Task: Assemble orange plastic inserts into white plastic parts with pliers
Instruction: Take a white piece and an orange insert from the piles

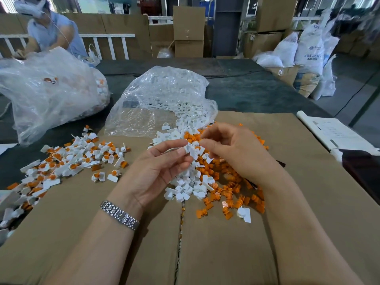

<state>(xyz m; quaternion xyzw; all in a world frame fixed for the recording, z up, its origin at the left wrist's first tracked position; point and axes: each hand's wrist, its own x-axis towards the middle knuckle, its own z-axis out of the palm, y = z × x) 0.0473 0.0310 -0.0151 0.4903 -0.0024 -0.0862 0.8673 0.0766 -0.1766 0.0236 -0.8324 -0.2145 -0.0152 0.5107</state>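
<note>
My left hand [158,171] pinches a white plastic part [190,150] between thumb and fingertips above the cardboard. My right hand [232,151] hovers just to its right, fingers curled close to the part; I cannot tell what they hold. Beneath both hands lies a mixed heap of loose white parts [189,186] and orange inserts [228,190]. A pile of joined white-and-orange pieces [67,161] spreads on the left. No pliers are clearly visible.
A clear bag of white parts [164,95] lies open behind the heap. A bigger clear bag [47,89] sits far left, with another person [51,31] behind it. The flattened cardboard [226,243] covers the dark table. Rolled paper [333,132] rests at right.
</note>
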